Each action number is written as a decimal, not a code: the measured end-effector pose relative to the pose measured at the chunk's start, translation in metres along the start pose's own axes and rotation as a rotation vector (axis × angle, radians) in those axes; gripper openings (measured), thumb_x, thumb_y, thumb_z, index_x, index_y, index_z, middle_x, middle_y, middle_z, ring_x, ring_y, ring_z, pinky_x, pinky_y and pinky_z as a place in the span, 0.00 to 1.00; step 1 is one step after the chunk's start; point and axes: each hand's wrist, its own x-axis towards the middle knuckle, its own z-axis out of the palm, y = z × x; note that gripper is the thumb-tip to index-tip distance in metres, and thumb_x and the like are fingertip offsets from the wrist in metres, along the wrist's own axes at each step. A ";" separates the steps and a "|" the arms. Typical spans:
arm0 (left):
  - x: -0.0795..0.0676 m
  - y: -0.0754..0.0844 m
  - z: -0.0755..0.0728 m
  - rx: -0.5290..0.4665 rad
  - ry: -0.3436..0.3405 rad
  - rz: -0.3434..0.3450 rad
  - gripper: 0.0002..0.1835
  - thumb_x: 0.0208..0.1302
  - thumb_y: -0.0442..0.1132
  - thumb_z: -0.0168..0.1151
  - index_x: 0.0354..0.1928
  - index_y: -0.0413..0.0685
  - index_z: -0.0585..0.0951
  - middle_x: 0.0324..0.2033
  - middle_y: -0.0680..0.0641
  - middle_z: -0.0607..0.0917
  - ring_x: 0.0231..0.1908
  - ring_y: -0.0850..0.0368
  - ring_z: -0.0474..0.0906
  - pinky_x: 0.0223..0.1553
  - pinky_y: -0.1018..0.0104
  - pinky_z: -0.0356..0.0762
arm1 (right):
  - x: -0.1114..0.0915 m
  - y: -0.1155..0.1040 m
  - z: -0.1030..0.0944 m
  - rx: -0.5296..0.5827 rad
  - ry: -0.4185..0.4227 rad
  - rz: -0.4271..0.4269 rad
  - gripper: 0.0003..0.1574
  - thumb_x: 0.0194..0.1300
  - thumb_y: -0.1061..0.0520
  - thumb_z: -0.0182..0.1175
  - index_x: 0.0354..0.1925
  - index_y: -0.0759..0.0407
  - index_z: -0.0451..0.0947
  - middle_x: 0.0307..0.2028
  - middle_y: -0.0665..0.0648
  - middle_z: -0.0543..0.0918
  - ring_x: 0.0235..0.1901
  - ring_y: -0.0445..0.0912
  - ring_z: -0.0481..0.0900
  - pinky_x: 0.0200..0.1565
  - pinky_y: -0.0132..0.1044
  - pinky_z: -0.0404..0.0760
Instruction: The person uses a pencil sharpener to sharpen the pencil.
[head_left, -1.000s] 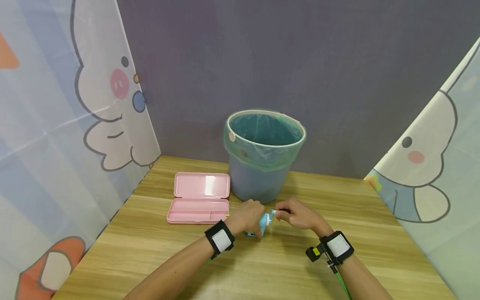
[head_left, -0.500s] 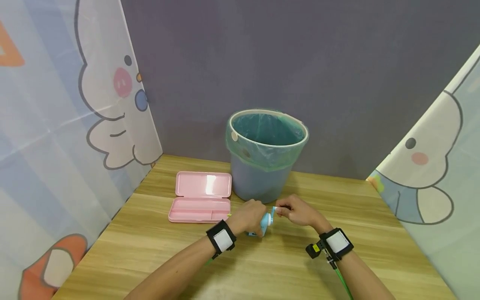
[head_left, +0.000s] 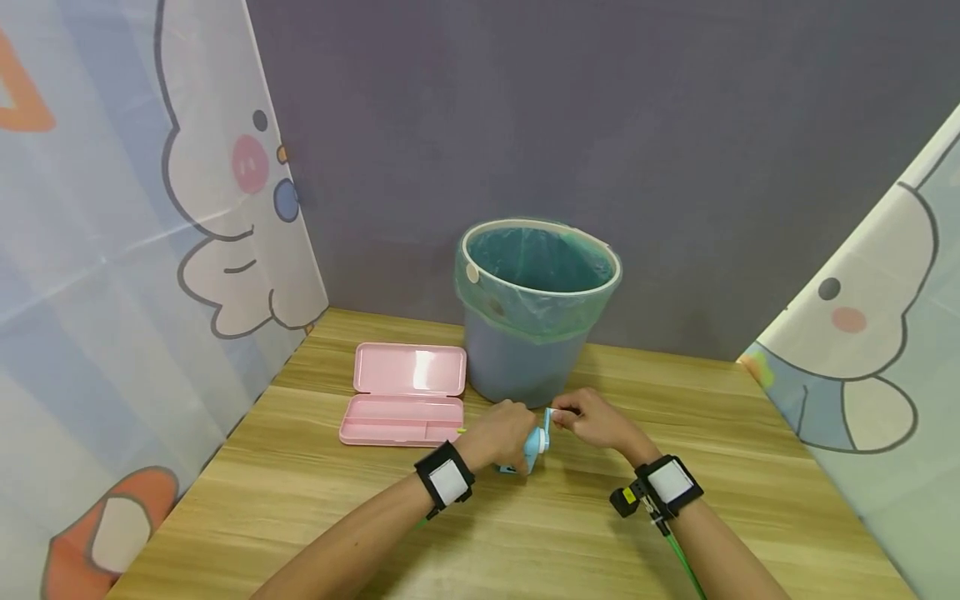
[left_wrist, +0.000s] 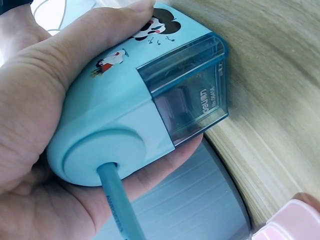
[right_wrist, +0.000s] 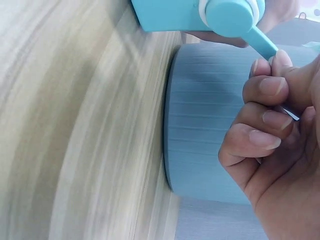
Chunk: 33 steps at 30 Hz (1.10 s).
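Between left hand (head_left: 495, 435) and right hand (head_left: 596, 419) sat a pencil sharpener (left_wrist: 125, 95).
The left gripped it, the right pinched its crank (right_wrist: 261, 42); a teal pencil (left_wrist: 120, 200) jutted out on the left hand's side.

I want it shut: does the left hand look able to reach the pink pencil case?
Probably not: the left hand grips the blue pencil sharpener, though the pink pencil case lies close by.

Left hand (head_left: 501, 435): curled grip, thumb (left_wrist: 92, 37) extended. Right hand (head_left: 596, 419): near left, fingers (right_wrist: 245, 145) curled, thumb pinching against forefinger (right_wrist: 267, 89).
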 end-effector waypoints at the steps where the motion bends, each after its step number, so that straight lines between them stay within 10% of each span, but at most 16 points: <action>1: 0.000 0.000 0.000 0.001 0.002 0.001 0.23 0.36 0.54 0.82 0.30 0.53 0.81 0.23 0.58 0.76 0.24 0.64 0.72 0.26 0.72 0.71 | 0.000 0.001 0.000 0.004 -0.002 0.007 0.22 0.76 0.55 0.51 0.21 0.48 0.71 0.18 0.43 0.63 0.16 0.36 0.55 0.23 0.29 0.61; 10: 0.002 0.001 -0.001 0.013 0.005 0.020 0.22 0.37 0.54 0.81 0.32 0.56 0.82 0.25 0.58 0.77 0.26 0.63 0.74 0.29 0.71 0.72 | -0.001 0.008 0.005 0.033 0.003 0.067 0.25 0.76 0.54 0.51 0.24 0.69 0.73 0.17 0.45 0.61 0.16 0.37 0.55 0.24 0.31 0.61; 19: 0.000 -0.001 0.000 0.035 0.013 0.015 0.22 0.37 0.56 0.81 0.31 0.55 0.80 0.25 0.58 0.78 0.27 0.62 0.74 0.30 0.71 0.73 | 0.002 0.010 0.012 0.006 -0.012 0.086 0.24 0.77 0.56 0.49 0.24 0.67 0.74 0.17 0.46 0.62 0.15 0.37 0.54 0.23 0.31 0.61; 33: -0.001 0.001 -0.002 0.003 0.009 0.005 0.21 0.36 0.55 0.81 0.29 0.56 0.80 0.23 0.59 0.77 0.25 0.63 0.73 0.30 0.71 0.72 | -0.002 0.018 0.005 -0.128 -0.050 -0.110 0.19 0.77 0.56 0.48 0.31 0.60 0.79 0.18 0.41 0.66 0.16 0.33 0.59 0.22 0.28 0.64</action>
